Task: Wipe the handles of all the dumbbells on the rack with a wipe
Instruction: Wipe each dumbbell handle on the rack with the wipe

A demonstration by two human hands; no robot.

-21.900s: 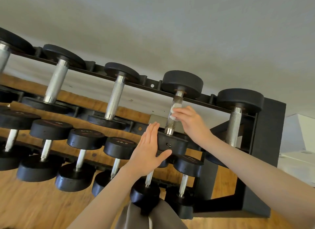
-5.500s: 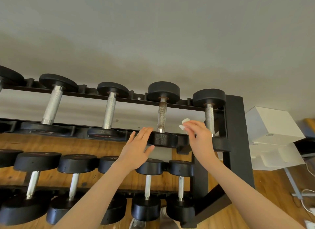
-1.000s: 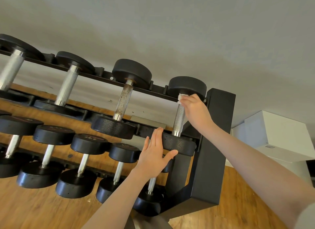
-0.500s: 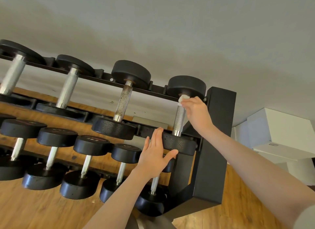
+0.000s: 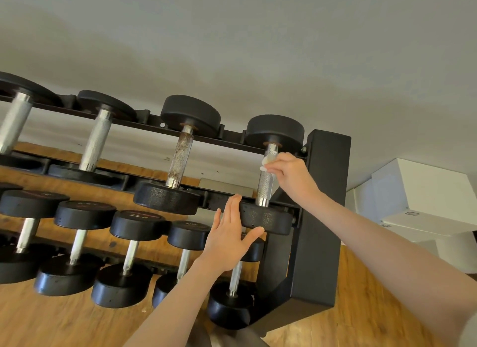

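Fingers of the right hand, pinching the wipe, have slid down the last top-row handle; left hand steadies, flat and relaxed

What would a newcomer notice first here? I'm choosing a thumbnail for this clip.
The right hand pinching a white wipe against the handle of the top row's rightmost dumbbell, while the left hand lies flat against its near weight. Next, the rusty-looking handle of the dumbbell beside it.

Rack post tight beside handle
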